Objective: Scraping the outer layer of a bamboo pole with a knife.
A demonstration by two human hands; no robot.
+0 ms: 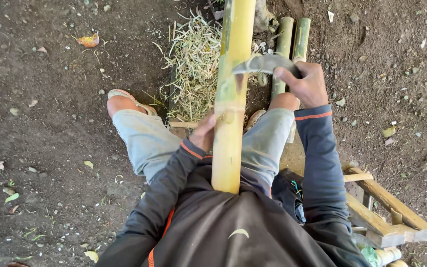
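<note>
A thick yellow-green bamboo pole [231, 99] runs from my chest up past the top of the view, between my knees. My left hand [204, 132] grips the pole from its left side, near a node. My right hand [306, 83] holds the handle of a curved grey blade [260, 64]. The blade's edge lies across the pole just above a shaved green patch.
A heap of pale bamboo shavings [193, 64] lies on the dirt ahead of my knees. Two thinner green bamboo pieces [292, 44] lie to the right of the pole. A low wooden frame [381, 207] stands at my right. Dry leaves are scattered over the soil [50, 123].
</note>
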